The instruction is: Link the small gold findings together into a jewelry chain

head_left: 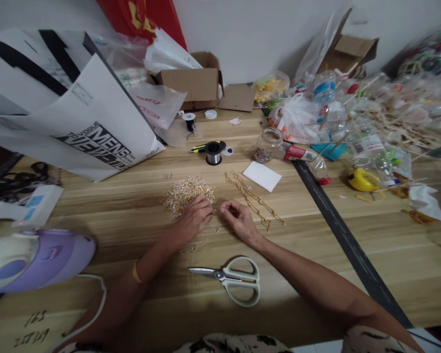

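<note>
My left hand rests against the near edge of a pile of small gold and silver chain pieces, its fingers bent together. Just to the right, my right hand is closed in a pinch, its fingertips a short gap from the left ones. Whatever either hand holds is too small to make out. Gold chains with beads lie beyond the right hand. Nearer to me are a short silver chain and scissors with pale handles, blades pointing left.
A wire spool, a utility knife and a white card lie beyond the hands. A jar of beads stands by bottles and bags. On the left are a large paper bag and a purple-white appliance with a cord.
</note>
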### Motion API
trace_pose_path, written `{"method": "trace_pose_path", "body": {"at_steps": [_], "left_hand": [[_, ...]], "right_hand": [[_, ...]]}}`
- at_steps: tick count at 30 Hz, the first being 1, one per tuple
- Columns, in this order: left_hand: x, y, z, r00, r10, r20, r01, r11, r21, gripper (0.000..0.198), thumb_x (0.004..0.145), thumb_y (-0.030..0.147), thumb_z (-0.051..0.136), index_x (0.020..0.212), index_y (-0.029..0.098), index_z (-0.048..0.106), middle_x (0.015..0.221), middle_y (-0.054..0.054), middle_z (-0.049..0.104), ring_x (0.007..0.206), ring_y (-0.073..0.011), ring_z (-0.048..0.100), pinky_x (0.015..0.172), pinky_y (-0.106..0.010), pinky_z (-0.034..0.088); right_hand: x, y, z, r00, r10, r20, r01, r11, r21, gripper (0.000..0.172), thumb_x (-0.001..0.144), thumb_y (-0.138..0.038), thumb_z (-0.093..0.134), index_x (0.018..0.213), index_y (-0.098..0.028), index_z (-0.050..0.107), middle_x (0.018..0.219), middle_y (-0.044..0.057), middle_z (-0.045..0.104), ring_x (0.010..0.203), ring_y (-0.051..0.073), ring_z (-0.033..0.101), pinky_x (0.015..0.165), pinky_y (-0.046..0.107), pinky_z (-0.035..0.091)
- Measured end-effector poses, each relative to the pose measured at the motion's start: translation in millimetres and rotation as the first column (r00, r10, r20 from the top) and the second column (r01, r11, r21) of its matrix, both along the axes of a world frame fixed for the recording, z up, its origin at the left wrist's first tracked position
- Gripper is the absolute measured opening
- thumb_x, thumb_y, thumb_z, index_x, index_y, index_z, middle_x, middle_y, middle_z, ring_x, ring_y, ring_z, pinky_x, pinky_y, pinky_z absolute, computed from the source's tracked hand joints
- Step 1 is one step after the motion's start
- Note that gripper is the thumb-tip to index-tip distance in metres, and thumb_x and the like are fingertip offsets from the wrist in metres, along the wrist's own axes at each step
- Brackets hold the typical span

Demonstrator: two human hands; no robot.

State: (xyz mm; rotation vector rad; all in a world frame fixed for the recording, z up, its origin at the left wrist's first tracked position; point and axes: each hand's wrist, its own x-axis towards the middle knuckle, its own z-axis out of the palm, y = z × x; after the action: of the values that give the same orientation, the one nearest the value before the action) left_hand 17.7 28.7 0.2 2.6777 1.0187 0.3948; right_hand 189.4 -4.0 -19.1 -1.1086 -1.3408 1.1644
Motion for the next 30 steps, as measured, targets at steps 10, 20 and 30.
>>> {"method": "trace_pose_path", "body": {"at_steps": [10, 20, 30], "left_hand": [[-0.8, -5.2, 2.0, 0.998, 0.009, -0.057, -0.006, 0.999, 0.048, 0.023, 0.090, 0.019, 0.042, 0.074, 0.013, 0.058, 0.080, -0.007, 0.056, 0.090, -0.0208, 0.045, 0.084, -0.037, 0.040], [-8.8, -8.0, 4.0, 0.988, 0.080, 0.130, -0.093, 0.990, 0.101, 0.014, 0.087, 0.018, 0.047, 0.079, 0.015, 0.058, 0.084, -0.006, 0.059, 0.092, -0.0206, 0.049, 0.087, -0.038, 0.041], [-11.4, -23.4, 4.7, 0.615, 0.630, 0.475, -0.249, 0.727, -0.640, 0.016, 0.072, 0.030, 0.065, 0.070, 0.014, 0.063, 0.068, -0.002, 0.067, 0.063, -0.0131, 0.061, 0.060, -0.022, 0.048]], "right_hand": [[0.0, -0.5, 2.0, 1.000, 0.009, 0.013, -0.009, 1.000, -0.009, 0.016, 0.080, -0.030, 0.055, 0.074, -0.015, 0.055, 0.068, 0.000, 0.053, 0.062, 0.011, 0.047, 0.057, 0.022, 0.039], [-0.5, -0.6, 1.9, 0.999, -0.003, 0.040, 0.003, 1.000, -0.013, 0.018, 0.079, -0.032, 0.055, 0.073, -0.016, 0.055, 0.067, 0.000, 0.052, 0.061, 0.012, 0.047, 0.056, 0.022, 0.039], [-1.1, -2.6, 4.1, 0.998, 0.013, 0.061, -0.012, 1.000, -0.011, 0.018, 0.080, -0.033, 0.055, 0.075, -0.015, 0.056, 0.068, 0.000, 0.053, 0.062, 0.012, 0.048, 0.056, 0.022, 0.039]]}}
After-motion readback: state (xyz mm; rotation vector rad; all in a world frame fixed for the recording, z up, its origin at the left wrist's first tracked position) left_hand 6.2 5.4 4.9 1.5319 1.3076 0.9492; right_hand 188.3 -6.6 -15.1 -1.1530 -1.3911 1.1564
